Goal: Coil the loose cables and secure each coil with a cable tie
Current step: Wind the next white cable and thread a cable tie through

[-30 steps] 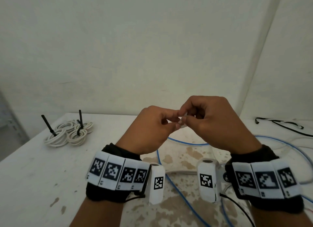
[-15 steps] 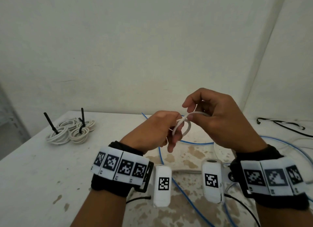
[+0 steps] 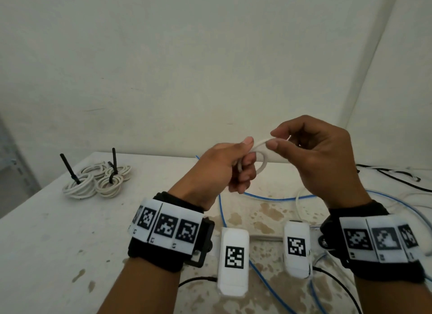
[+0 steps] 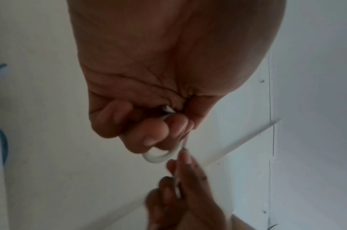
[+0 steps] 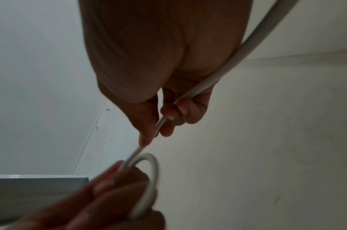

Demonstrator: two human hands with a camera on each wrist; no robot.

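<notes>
Both hands are raised above the table in the head view, working one white cable. My left hand grips a small loop of it in curled fingers; the loop curves out below the fingertips in the left wrist view. My right hand pinches the cable just right of the loop between thumb and forefinger. In the right wrist view the white cable runs across my right palm and on to the loop in the left fingers. The loop's start is hidden inside the left fist.
Two tied white coils with upright black cable ties lie at the table's back left. A loose blue cable and more white cable trail over the stained white table. A black cable lies far right. The wall corner stands close behind.
A second ago the fingertips of both hands met closely. The hands have since risen and a small loop of white cable has formed in the left hand, with the right pinching beside it.
</notes>
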